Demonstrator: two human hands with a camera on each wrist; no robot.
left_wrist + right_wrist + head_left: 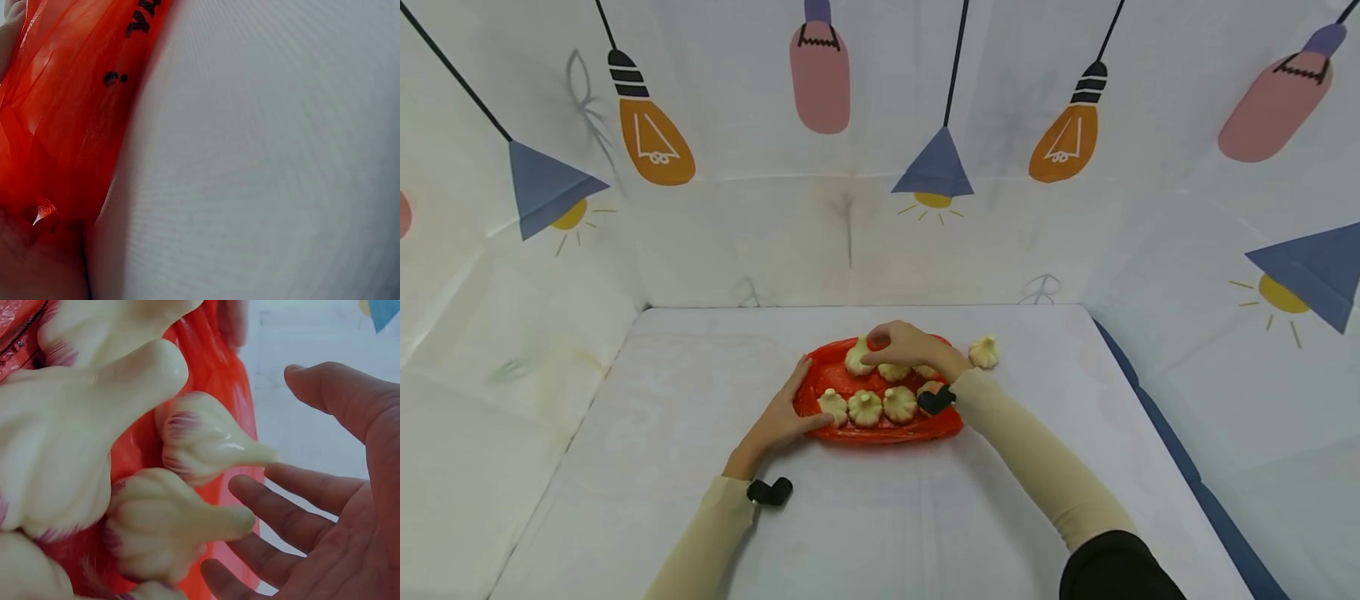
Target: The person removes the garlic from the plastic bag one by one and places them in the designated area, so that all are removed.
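Observation:
A tray (880, 437) covered in red plastic holds several garlic bulbs in two rows. My left hand (781, 414) grips its left end, thumb over the near rim and fingers along the far left side. Red plastic with black print (75, 112) fills the left part of the left wrist view. Over the far row is my right hand (910, 348), beside the far-left garlic bulb (855, 362). In the right wrist view, its thumb stands apart and its fingers reach loosely toward the stem of a garlic bulb (200, 440); nothing is held.
One more garlic bulb (983, 352) lies on the white table (865, 525), right of the tray's far corner. White sheets printed with lamps and bulbs (850, 233) hang behind and at both sides of the table.

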